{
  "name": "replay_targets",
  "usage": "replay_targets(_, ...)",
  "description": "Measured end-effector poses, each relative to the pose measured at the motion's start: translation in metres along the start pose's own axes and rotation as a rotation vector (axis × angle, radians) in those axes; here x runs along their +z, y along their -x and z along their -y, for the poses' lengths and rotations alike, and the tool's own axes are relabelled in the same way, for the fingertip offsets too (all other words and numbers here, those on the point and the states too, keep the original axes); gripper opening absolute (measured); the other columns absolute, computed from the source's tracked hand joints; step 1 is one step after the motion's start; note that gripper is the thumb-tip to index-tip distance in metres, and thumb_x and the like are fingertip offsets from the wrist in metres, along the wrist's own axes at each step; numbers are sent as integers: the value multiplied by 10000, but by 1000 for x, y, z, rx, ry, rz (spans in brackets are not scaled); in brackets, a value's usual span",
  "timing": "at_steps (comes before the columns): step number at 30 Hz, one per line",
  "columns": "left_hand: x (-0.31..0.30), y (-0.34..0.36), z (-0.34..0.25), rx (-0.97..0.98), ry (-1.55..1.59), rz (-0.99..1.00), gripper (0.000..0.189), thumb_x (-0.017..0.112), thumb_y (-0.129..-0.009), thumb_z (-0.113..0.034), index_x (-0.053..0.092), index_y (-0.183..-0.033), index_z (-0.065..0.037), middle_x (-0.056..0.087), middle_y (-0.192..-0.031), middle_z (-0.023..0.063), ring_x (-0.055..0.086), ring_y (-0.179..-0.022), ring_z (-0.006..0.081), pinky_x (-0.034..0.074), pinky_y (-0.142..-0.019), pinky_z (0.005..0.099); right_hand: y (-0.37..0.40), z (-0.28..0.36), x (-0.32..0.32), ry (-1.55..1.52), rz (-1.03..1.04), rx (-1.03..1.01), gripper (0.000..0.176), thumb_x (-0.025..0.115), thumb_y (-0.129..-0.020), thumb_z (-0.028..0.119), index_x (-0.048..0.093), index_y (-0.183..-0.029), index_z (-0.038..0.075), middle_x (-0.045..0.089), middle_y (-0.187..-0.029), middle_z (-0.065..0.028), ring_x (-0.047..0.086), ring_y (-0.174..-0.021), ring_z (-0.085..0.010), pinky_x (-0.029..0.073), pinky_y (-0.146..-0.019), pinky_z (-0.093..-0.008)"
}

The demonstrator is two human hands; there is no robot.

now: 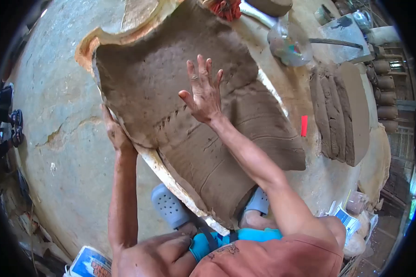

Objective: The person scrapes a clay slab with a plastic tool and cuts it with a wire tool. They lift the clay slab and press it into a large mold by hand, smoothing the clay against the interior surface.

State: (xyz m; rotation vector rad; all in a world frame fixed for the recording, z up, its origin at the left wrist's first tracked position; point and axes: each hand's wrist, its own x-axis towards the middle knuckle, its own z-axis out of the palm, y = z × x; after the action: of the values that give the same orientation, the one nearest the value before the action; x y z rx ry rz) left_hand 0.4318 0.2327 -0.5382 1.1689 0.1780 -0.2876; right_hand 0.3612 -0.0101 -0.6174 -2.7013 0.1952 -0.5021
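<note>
A large slab of dark wet clay (pixel 138 87) lines a pale, curved mould (pixel 168 177) in front of me. My right hand (pixel 203 92) is over the middle of the clay, palm down with its fingers spread, holding nothing; whether it touches the surface I cannot tell. At the mould's left edge is my left hand (pixel 117 131), its fingers against the outer side and partly hidden by the rim. Finger marks and seams show in the clay, and its lower part has smoother, overlapping sheets.
Thick clay strips (pixel 330 115) lie at the right, near a small red strip (pixel 304 125). A clear plastic bag (pixel 290 44) and a grey board (pixel 346 39) are at the upper right. Dark cylindrical pots (pixel 386 98) line the right side. Sandals (pixel 16 127) are at the far left.
</note>
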Motion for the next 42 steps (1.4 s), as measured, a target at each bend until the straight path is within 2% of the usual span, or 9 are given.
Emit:
replay_targets(3, -9, -11, 12, -9, -21, -1, 606, 287, -1175, -418, 328, -1655, -50, 424, -1634, 124, 491, -1439, 248, 447, -1188, 393, 72, 41, 17, 67, 392, -159, 903, 252, -1035, 792, 50, -1741, 267, 27, -1809, -120, -27, -1659, -383, -45, -1273, -716)
replay_targets(5, -15, -16, 16, 417, -351, -21, 581, 307, -1175, -418, 431, -1601, -42, 538, -1562, 87, 575, -1366, 247, 466, -1161, 377, 51, 39, 12, -215, 418, -57, 872, 261, -1049, 764, 76, -1741, 266, 32, -1808, -123, -24, -1659, -373, -46, -1279, -704)
replay_targets(9, 23, 9, -18, -93, 101, -94, 591, 330, -1174, -457, 472, -1577, -50, 550, -1554, 70, 586, -1349, 227, 465, -1156, 367, 51, 62, -6, -918, 181, 75, 761, 318, -1100, 650, 179, -1736, 256, 78, -1809, -130, 22, -1661, -380, -28, -1283, -696)
replay_targets(16, 40, 27, -26, -24, 2, -180, 690, 274, -1161, -563, 423, -1614, -64, 544, -1561, 78, 549, -1390, 259, 438, -1188, 409, 53, 100, -19, -826, 453, 98, 932, 176, -1042, 800, 180, -1736, 179, 145, -1789, -200, 73, -1650, -448, 6, -1287, -674)
replay_targets(18, 26, 45, -7, -44, 11, -173, 694, 270, -1160, -569, 415, -1620, -70, 537, -1566, 85, 536, -1404, 263, 420, -1203, 418, 45, 86, -47, -1120, 76, 156, 986, 136, -1029, 816, 169, -1733, 126, 138, -1790, -207, 72, -1652, -439, 31, -1315, -588)
replay_targets(30, -13, 110, 37, -98, 222, 195, 528, 370, -1167, -385, 370, -1630, -132, 529, -1537, 106, 553, -1380, 272, 451, -1188, 451, 118, 91, -77, -1070, 308, -36, 879, 217, -1066, 754, 197, -1736, 185, 53, -1808, -174, 33, -1646, -474, 29, -1282, -682)
replay_targets(38, -40, 97, 55, 42, -65, 4, 602, 350, -1158, -491, 419, -1595, -82, 549, -1503, 88, 549, -1357, 247, 425, -1181, 408, 166, 76, -58, -790, 446, -61, 1028, 184, -995, 852, 204, -1728, 131, 120, -1800, -163, 64, -1648, -453, 65, -1273, -718)
replay_targets(40, -44, 96, 58, 85, -54, 61, 578, 374, -1157, -441, 386, -1609, -80, 528, -1525, 97, 544, -1363, 261, 428, -1186, 422, 177, 31, -42, -54, 234, -207, 1022, 203, -986, 861, 216, -1727, 157, 131, -1803, -132, 61, -1651, -447, 57, -1264, -741)
replay_targets(42, -41, 95, 58, 185, -40, 170, 559, 423, -1155, -341, 322, -1637, -77, 487, -1567, 115, 533, -1376, 287, 432, -1195, 452, 171, 16, -47, -37, 396, -74, 1010, 236, -977, 871, 248, -1722, 190, 126, -1806, -122, 53, -1654, -437, 26, -1262, -749)
